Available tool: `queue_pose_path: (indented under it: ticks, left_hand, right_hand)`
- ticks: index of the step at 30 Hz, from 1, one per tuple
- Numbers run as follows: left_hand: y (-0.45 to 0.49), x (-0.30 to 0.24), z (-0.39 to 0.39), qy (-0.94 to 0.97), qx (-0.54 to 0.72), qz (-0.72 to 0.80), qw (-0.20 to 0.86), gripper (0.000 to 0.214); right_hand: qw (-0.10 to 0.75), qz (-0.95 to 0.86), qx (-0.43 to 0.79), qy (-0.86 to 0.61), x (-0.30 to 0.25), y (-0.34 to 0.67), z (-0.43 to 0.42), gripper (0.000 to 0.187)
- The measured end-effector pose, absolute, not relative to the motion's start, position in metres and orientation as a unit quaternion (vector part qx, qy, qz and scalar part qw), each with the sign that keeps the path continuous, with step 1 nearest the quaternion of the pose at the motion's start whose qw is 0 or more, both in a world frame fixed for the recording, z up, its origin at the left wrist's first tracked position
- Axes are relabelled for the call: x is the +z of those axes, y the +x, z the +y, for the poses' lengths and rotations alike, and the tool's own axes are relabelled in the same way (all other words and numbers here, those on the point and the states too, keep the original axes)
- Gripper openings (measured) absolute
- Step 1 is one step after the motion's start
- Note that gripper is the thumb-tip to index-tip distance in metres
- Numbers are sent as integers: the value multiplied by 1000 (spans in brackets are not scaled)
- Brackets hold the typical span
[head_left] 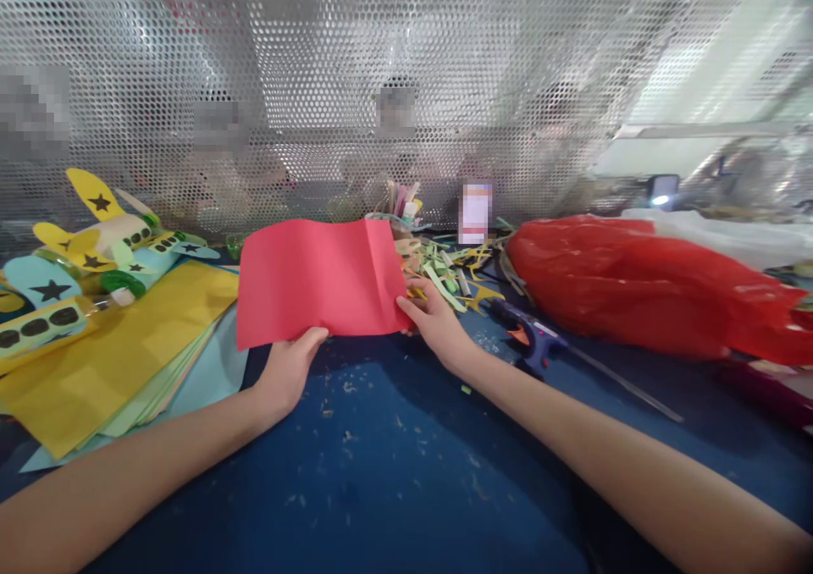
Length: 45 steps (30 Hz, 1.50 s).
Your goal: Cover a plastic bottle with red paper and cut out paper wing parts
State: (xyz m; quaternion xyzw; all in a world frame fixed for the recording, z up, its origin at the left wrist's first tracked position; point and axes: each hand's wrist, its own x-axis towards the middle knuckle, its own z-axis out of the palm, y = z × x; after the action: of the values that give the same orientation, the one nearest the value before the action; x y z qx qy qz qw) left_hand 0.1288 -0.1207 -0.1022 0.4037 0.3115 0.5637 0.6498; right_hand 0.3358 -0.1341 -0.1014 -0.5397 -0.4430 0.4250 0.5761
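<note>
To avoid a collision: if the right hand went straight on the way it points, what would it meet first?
The red paper that the right hand holds; beyond it probably the paper scraps, depth unclear.

Left hand [289, 372] fingers behind red paper [318, 278]

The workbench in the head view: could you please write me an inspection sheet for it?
Surface: blue table, flecked with paper bits.
Job's things: red paper sheet, creased, held up.
Clutter: paper scraps, glue gun, red plastic bag, yellow paper stack, paper planes.
Hands: left hand and right hand both grip the sheet's lower edge.
Cables: glue gun cord trails right across the table.
Surroundings: perforated metal screen behind; people blurred beyond it.
</note>
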Motion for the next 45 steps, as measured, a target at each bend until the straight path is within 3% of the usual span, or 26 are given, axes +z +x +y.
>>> queue_pose_path:
  ticks: [8,12,15,22,28,33,36,39,42,45]
  left_hand:
    - [131,-93,-126,377,442,323,747,24]
    - [130,-98,-123,389,388,376,746,12]
    - [129,-104,-123,384,356,397,754,16]
    - [129,-108,-127,396,427,401,707,23]
    - [119,-109,-126,469,311,456,689,19]
    - [125,-109,-125,433,392,432,687,13]
    - [130,-110,-125,407,444,405,688,12]
    - [132,-108,-125,395,458,398,689,14]
    - [132,-104,-126,390,471,392,688,23]
    - [132,-102,-126,391,479,385,686,33]
  right_hand:
    - [523,-486,447,-539,-106,328,-138,29]
    - [500,-492,446,-556,-104,327,-139,25]
    - [480,-526,429,-556,-103,330,-137,18]
    - [497,-546,332,-587,-101,328,-142,22]
    - [463,-586,317,-585,-104,321,-149,19]
    - [371,-654,173,-636,-98,337,-141,24]
    - [279,-679,15,-679,-96,358,-132,20]
    - [167,-662,-84,-726,-101,374,-126,31]
    - [100,-640,-103,-755,-103,381,-123,41]
    - [77,-633,-64,-767,-100,381,-122,39]
